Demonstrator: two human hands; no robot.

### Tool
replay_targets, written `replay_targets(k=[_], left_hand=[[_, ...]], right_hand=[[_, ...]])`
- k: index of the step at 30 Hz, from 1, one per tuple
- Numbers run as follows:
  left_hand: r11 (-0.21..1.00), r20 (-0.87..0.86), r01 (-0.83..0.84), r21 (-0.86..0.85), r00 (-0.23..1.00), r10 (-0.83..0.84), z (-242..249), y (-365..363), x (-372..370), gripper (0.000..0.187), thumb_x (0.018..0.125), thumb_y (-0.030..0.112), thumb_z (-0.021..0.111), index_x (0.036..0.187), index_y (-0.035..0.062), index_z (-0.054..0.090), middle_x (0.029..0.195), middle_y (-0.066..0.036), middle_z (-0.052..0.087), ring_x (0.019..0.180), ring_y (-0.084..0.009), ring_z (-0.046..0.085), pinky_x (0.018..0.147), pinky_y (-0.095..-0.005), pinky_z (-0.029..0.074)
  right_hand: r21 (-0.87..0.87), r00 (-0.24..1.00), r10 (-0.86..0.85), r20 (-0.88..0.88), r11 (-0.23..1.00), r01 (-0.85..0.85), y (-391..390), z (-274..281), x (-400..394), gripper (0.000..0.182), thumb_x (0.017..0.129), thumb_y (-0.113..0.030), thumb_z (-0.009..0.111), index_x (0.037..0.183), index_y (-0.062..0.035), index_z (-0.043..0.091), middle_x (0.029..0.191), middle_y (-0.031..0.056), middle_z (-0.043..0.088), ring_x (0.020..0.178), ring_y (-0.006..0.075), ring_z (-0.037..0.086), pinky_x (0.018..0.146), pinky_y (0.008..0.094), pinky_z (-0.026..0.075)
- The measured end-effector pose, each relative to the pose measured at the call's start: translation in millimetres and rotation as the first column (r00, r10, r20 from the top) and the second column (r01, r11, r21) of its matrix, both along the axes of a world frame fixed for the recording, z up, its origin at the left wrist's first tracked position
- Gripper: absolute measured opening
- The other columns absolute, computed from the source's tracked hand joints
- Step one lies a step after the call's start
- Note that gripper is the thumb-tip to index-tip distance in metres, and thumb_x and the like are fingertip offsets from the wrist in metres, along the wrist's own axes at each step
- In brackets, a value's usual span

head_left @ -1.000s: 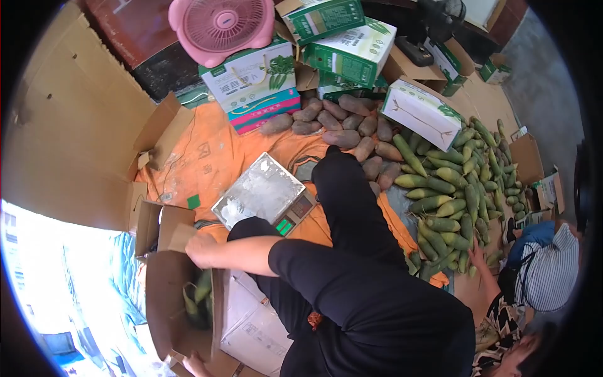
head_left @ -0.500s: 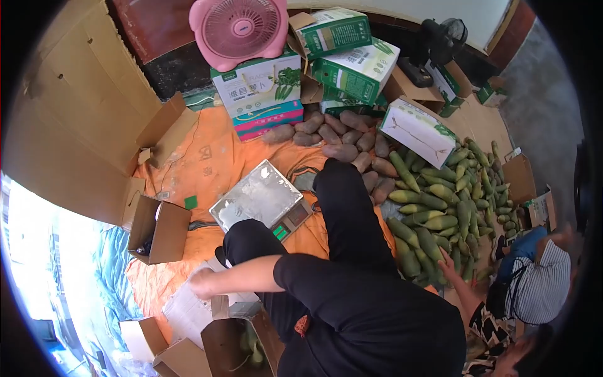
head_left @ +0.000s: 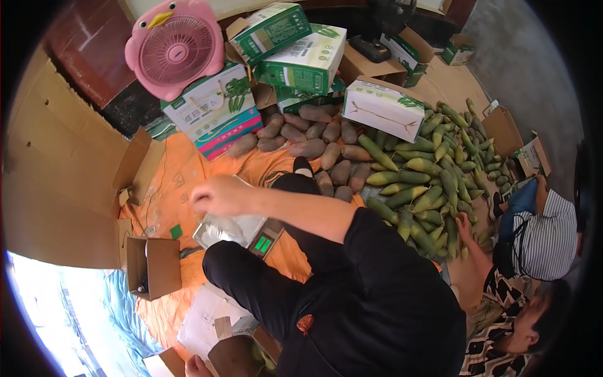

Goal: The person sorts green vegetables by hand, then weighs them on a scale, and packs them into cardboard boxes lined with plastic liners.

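My right hand (head_left: 220, 196), blurred by motion, passes over the metal pan of a digital scale (head_left: 251, 229) with a lit green display. Its fingers look bent, and I cannot tell whether they hold anything. At the bottom edge, the curled fingers of my left hand (head_left: 197, 367) are on the flap side of an open cardboard box (head_left: 233, 357). Green shows inside this box, and most of that hand is out of frame. A flat sheet of cardboard (head_left: 204, 317) lies between the box and my knee.
Green radishes (head_left: 433, 182) are heaped at the right, beside brown-skinned roots (head_left: 308, 148). Printed cartons (head_left: 304, 60) and a pink fan (head_left: 178, 53) stand behind. A small open carton (head_left: 163, 267) sits left. One person's hand (head_left: 465, 227) touches the radishes; another person in stripes (head_left: 543, 235) is behind.
My right hand has moved up from the flat cardboard to above the scale. My left hand has come into view at the box. The whole view has shifted and turned slightly.
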State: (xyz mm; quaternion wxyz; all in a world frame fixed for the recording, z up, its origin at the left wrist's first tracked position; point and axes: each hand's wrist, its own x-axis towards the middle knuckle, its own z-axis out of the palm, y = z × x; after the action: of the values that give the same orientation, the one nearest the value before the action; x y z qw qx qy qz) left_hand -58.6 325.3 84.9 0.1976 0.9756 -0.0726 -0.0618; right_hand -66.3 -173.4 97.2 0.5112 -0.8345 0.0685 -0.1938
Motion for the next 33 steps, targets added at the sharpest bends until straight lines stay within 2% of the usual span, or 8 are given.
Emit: replay_targets(k=[2,7,10,11,17,23,29,33], left_hand=[[0.991,0.082,0.132,-0.013,0.988,-0.130,9,-49,13,0.025,0.085,0.016,0.061,0.100,-0.0029,0.067,0.094,-0.020,0.068,0.087,-0.0315,0.065,0.082,-0.0383,0.050],[0.907,0.127,0.229,-0.353,0.972,-0.195,-30,-123,48,0.020,0.085,0.007,0.059,0.099,-0.0064,0.063,0.089,-0.017,0.066,0.080,-0.0232,0.063,0.068,-0.0314,0.049],[0.884,0.138,0.339,-0.321,0.941,-0.310,-34,-169,56,0.019,0.089,0.008,0.056,0.101,-0.0043,0.064,0.093,-0.013,0.064,0.083,-0.0220,0.061,0.073,-0.0311,0.049],[0.866,0.161,0.364,-0.342,0.931,-0.328,-36,-184,57,0.019,0.089,0.009,0.056,0.101,-0.0037,0.064,0.093,-0.012,0.063,0.084,-0.0215,0.061,0.074,-0.0309,0.048],[0.850,0.253,0.426,-0.309,0.899,-0.358,-34,-247,63,0.016,0.088,0.006,0.058,0.100,-0.0026,0.064,0.091,-0.010,0.062,0.083,-0.0204,0.060,0.074,-0.0319,0.047],[0.827,0.356,0.525,-0.199,0.826,-0.438,-24,-287,60,0.015,0.085,0.000,0.056,0.098,-0.0033,0.064,0.091,-0.012,0.062,0.083,-0.0238,0.060,0.076,-0.0320,0.048],[0.845,0.321,0.507,-0.167,0.839,-0.440,-15,-316,54,0.015,0.085,0.000,0.055,0.097,-0.0043,0.063,0.091,-0.014,0.062,0.085,-0.0267,0.061,0.078,-0.0346,0.048],[0.846,0.299,0.510,-0.154,0.840,-0.452,-17,-324,53,0.014,0.085,0.000,0.056,0.096,-0.0043,0.063,0.090,-0.014,0.062,0.085,-0.0276,0.061,0.078,-0.0349,0.048]], right_hand=[[-0.042,0.973,-0.178,0.148,0.982,0.186,-52,-27,-21,0.018,0.082,-0.022,0.062,0.091,-0.0079,0.068,0.083,0.0112,0.068,0.076,0.0251,0.066,0.069,0.0346,0.050],[-0.136,0.753,-0.657,-0.046,0.751,0.647,-159,-90,-114,0.016,0.081,-0.019,0.061,0.092,-0.0089,0.068,0.088,0.0114,0.068,0.083,0.0284,0.065,0.073,0.0370,0.051],[-0.253,0.524,-0.834,-0.170,0.551,0.795,-208,-126,-181,0.017,0.078,-0.020,0.062,0.090,-0.0102,0.069,0.097,0.0146,0.065,0.096,0.0332,0.060,0.085,0.0449,0.048],[-0.333,0.489,-0.870,-0.063,0.481,0.811,-228,-150,-204,0.017,0.077,-0.019,0.064,0.091,-0.0105,0.068,0.098,0.0162,0.064,0.096,0.0348,0.059,0.086,0.0444,0.048],[-0.667,-0.009,-0.948,-0.318,0.217,0.713,-291,-155,-312,0.042,0.077,-0.025,0.072,0.115,-0.0140,0.058,0.123,0.0109,0.049,0.115,0.0341,0.047,0.089,0.0480,0.046],[-0.668,-0.298,-0.894,-0.334,0.001,0.744,-343,-134,-386,0.066,0.078,-0.038,0.070,0.136,-0.0217,0.043,0.143,0.0149,0.034,0.128,0.0377,0.037,0.098,0.0490,0.041],[-0.421,-0.281,-0.867,-0.412,-0.093,0.902,-389,-181,-446,0.084,0.074,-0.048,0.070,0.145,-0.0251,0.032,0.149,0.0202,0.024,0.130,0.0418,0.035,0.106,0.0493,0.032],[-0.288,-0.149,-0.917,-0.371,-0.039,0.957,-394,-227,-455,0.077,0.073,-0.048,0.070,0.140,-0.0203,0.042,0.143,0.0220,0.032,0.128,0.0384,0.039,0.106,0.0429,0.034]])
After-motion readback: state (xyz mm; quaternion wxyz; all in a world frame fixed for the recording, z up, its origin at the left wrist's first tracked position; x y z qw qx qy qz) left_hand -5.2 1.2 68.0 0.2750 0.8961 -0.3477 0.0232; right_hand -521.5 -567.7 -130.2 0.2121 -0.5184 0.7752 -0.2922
